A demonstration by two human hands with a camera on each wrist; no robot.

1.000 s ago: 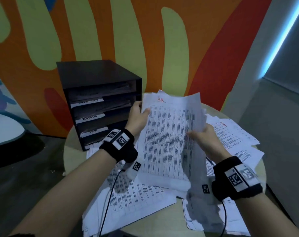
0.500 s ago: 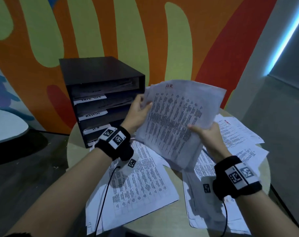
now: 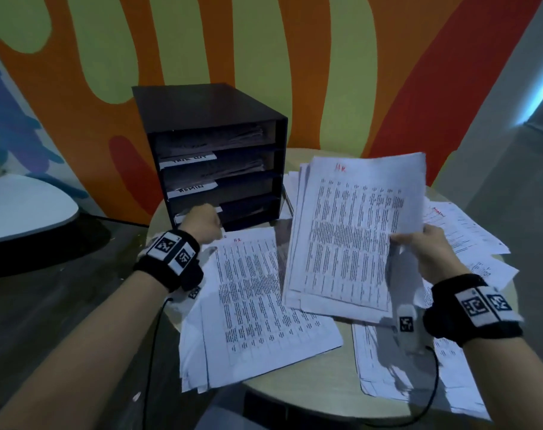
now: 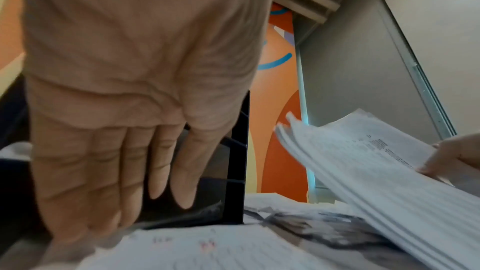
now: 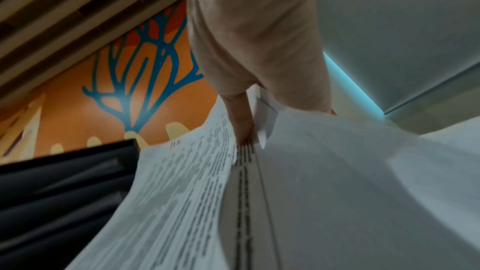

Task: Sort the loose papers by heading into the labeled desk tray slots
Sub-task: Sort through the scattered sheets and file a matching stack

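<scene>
Now we note our right hand [image 3: 431,252] pinching the stack [image 3: 351,240] marked HR, raised over the counter [image 3: 298,370]; our left hand [image 4: 124,130], fingers straight, empty, reaches at the tray [image 3: 214,156] front.

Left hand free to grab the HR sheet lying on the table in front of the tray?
Probably yes. The left hand is open, holding nothing, right at the top edge of the HR sheet, which lies uncovered. The right hand holds its stack off to the side.

An orange, green and red mural wall [image 3: 295,72] backs a round table [image 3: 310,377].
</scene>
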